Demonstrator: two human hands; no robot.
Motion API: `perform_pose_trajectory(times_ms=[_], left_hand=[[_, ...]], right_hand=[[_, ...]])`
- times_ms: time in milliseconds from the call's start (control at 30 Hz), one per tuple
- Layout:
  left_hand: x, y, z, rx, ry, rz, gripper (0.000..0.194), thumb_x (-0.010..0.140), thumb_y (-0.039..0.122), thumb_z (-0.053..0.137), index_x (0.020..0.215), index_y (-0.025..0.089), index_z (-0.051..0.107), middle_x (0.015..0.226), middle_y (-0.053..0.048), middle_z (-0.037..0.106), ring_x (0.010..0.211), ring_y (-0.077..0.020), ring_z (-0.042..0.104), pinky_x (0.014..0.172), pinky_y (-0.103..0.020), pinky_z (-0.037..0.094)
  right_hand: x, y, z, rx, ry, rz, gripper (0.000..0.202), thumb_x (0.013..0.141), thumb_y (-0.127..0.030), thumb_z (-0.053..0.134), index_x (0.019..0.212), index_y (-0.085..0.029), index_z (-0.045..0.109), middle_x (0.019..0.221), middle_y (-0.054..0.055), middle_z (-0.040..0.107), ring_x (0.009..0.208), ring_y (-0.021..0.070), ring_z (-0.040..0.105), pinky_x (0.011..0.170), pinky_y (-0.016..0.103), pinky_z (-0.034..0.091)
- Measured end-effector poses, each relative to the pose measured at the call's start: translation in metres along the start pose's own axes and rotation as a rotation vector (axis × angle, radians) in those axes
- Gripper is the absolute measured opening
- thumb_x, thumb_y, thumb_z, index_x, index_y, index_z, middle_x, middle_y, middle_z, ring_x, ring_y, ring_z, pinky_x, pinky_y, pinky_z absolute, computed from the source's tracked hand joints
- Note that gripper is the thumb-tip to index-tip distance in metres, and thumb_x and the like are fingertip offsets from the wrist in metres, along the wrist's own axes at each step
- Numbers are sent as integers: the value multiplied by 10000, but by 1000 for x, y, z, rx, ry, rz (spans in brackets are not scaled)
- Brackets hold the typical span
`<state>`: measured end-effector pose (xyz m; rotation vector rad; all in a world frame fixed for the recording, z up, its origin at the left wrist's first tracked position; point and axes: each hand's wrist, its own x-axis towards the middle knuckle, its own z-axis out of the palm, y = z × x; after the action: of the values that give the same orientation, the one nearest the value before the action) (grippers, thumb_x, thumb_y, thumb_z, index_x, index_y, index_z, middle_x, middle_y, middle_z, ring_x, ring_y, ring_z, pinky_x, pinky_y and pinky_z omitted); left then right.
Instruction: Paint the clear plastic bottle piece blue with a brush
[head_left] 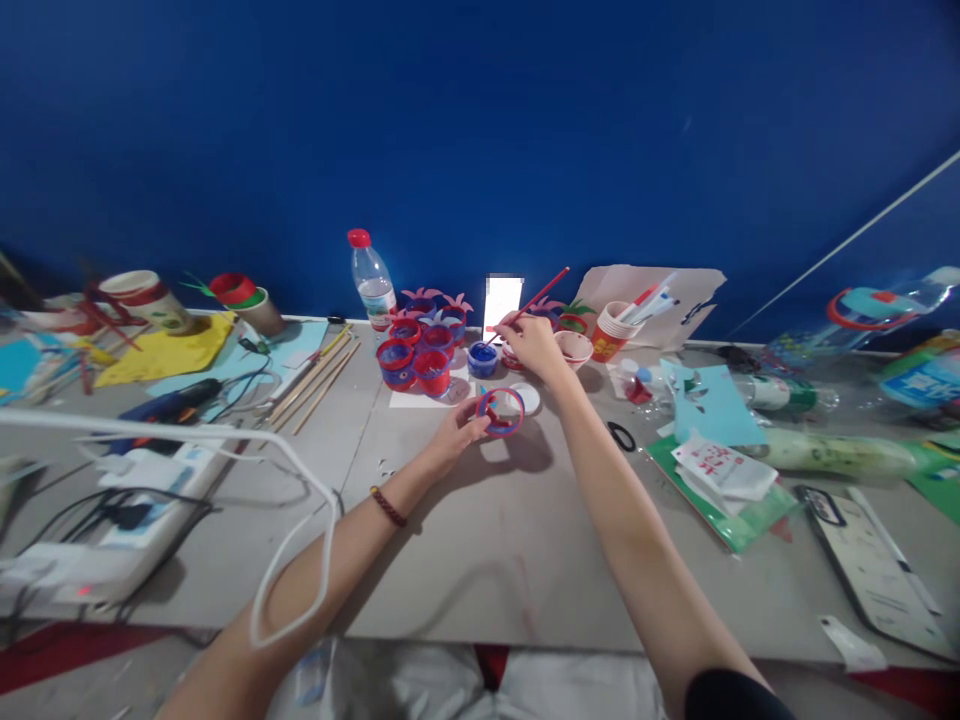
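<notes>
My left hand (454, 436) is closed on a painted paper cup ring (520, 412), red and blue-purple, tilted above the table. In my right hand (537, 346) is a slim red paintbrush (549, 287); its lower end points down at an open jar of dark blue paint (482, 362). Whether the tip touches the paint I cannot tell. A white lid (528, 399) lies behind the ring. Left of the jar several red-and-purple painted cups (432, 374) stand together, some with pink pointed paper tops. Beside my right wrist is a white cup (574, 347) stained red inside.
A red-capped bottle (373, 285) and a lit phone screen (502, 302) stand near the blue wall. Wooden sticks (319, 380), a glue gun (169, 398) and a power strip (161, 515) lie left. A white cable (328, 520) crosses my left forearm. Right are a marker cup (611, 333) and a phone (874, 570).
</notes>
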<state>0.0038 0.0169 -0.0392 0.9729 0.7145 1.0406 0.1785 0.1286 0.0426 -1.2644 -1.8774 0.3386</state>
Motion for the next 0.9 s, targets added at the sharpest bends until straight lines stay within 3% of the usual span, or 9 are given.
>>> perform_pose_trajectory(times_ms=[433, 667, 900], left_hand=[[-2, 1, -2, 85, -1, -7, 654, 634, 545, 858, 1160, 196, 690, 1154, -122, 717, 1079, -315, 674, 977, -492, 517], [-4, 5, 2, 90, -12, -11, 701, 624, 539, 863, 1189, 172, 669, 1160, -132, 710, 1091, -325, 674, 987, -488, 507], [-7, 12, 7, 76, -28, -21, 700, 598, 533, 884, 1163, 173, 680, 1196, -138, 708, 1125, -336, 663, 988, -474, 518]], right_hand=[[-4, -5, 6, -108, -46, 87, 185, 923, -270, 621, 853, -190, 772, 950, 95, 793, 946, 252, 737, 871, 314, 518], [-3, 3, 9, -42, -4, 104, 180, 915, -272, 622, 878, -190, 777, 975, 70, 795, 958, 232, 735, 892, 297, 514], [-6, -10, 5, -113, -68, 97, 195, 912, -225, 601, 855, -211, 787, 1016, 70, 793, 990, 253, 726, 904, 314, 510]])
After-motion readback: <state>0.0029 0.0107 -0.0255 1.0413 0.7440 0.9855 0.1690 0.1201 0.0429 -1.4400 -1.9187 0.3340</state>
